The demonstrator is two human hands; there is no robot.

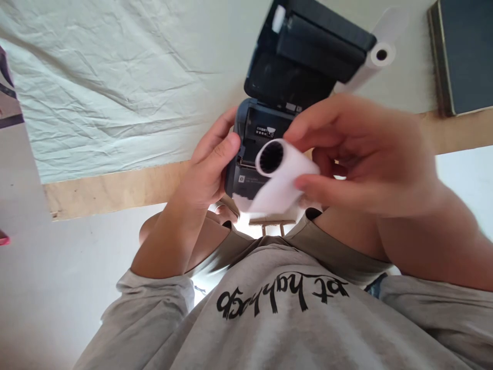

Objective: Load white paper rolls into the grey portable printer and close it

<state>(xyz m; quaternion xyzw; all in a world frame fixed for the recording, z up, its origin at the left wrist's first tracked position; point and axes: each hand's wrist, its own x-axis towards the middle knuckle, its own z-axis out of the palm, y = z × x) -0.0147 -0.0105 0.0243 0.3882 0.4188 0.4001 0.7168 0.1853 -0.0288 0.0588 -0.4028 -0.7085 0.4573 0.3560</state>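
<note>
The thermal printer (265, 149) sits upright in the left hand (210, 164), held above the person's lap just off the edge of the tabletop (115, 187), with its dark lid (308, 46) swung wide open and tilted away over the white cloth (115, 77). It looks like a hard plastic case, stiff and fairly compact, probably light enough for one hand but weighty next to the paper; the smooth shell could slip, so the sides of the lower body, where the fingers and thumb already wrap it, seem the sound place to grip. The hinged lid looks like the weak part and is best left unloaded.

The left hand is closed around the printer's left side, the thumb lying over its front edge. The right hand (362, 154) is partly curled, its fingertips pinching the paper roll (277, 164) right in front of the open paper bay, touching or nearly touching the printer.

The paper roll is light and soft-skinned: thin white paper wound on a hollow dark core, with a loose tail hanging below it. It would crush or unwind under a hard squeeze, so a gentle hold across its ends or outer turns suits it.

A second paper roll (379, 56) lies on the cloth just behind the lid, and a dark book (466, 51) rests at the far right.
</note>
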